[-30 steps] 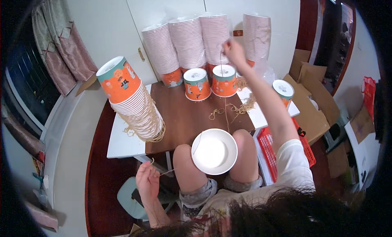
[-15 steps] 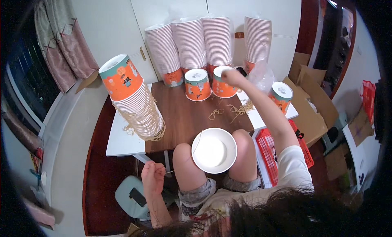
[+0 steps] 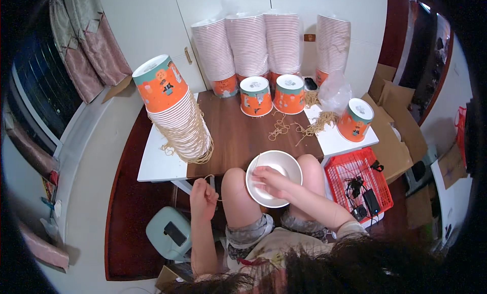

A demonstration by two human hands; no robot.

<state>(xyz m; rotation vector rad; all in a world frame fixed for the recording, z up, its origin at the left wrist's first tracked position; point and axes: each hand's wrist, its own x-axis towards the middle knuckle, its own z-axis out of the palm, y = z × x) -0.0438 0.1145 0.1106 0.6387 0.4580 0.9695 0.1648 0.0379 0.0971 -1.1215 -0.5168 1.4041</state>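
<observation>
A white paper bucket (image 3: 291,165) rests open side up between my thighs. My right hand (image 3: 272,182) reaches into it, its fingers closed near the left inner wall. A thin tan cord (image 3: 257,160) runs from the rim down to those fingertips, where the grip is partly hidden. Left of the bucket, beside my knee, my left hand (image 3: 204,198) is closed, pinching a piece of the same cord that sticks out past its fingers. On the table's left stands a tall leaning stack of orange and green buckets (image 3: 163,86), with many cord loops (image 3: 190,137) hanging along its side.
Two upturned buckets (image 3: 256,97) stand mid-table, another (image 3: 355,120) on the right white part. Loose cords (image 3: 319,123) lie between. Bagged bucket stacks (image 3: 248,45) line the back. A red basket (image 3: 337,170) with black adapters is at right, a pale green stool (image 3: 165,233) at lower left.
My right hand has come back from the upturned bucket on the table into the white bucket on my lap. My left hand stays beside my knee with the cord. The view has shifted slightly.
</observation>
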